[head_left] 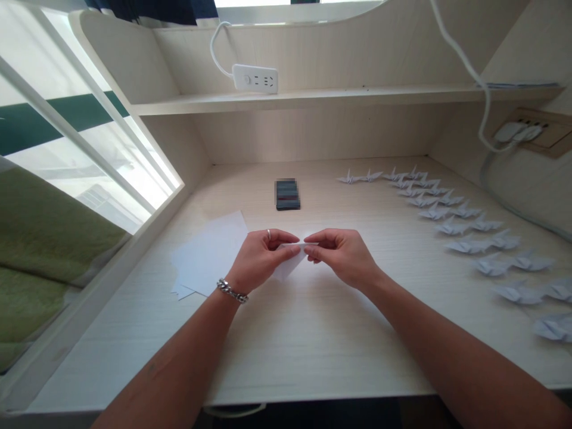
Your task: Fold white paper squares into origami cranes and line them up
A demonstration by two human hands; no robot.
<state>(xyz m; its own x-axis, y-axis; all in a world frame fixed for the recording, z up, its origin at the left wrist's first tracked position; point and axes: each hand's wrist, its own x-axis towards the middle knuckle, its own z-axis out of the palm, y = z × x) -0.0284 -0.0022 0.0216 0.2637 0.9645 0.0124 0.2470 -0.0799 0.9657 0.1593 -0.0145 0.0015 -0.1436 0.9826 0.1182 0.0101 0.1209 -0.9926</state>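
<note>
Above the middle of the desk, a small folded piece of white paper (286,269) is pinched between both hands. My left hand (263,253), with a ring and a chain bracelet at the wrist, closes thumb and fingers on the paper's left part. On its upper right edge, my right hand (342,253) pinches with thumb and fingertips. The fingertips of both hands nearly meet along the top edge. Part of the paper is hidden behind the left thumb and fingers.
Loose white paper sheets (210,253) lie left of my hands. A dark, blurred-out flat object (287,194) rests farther back. Several folded paper cranes (451,226) line the right side in rows. A power strip (255,78) sits on the shelf (322,100); a white cable (465,56) hangs right.
</note>
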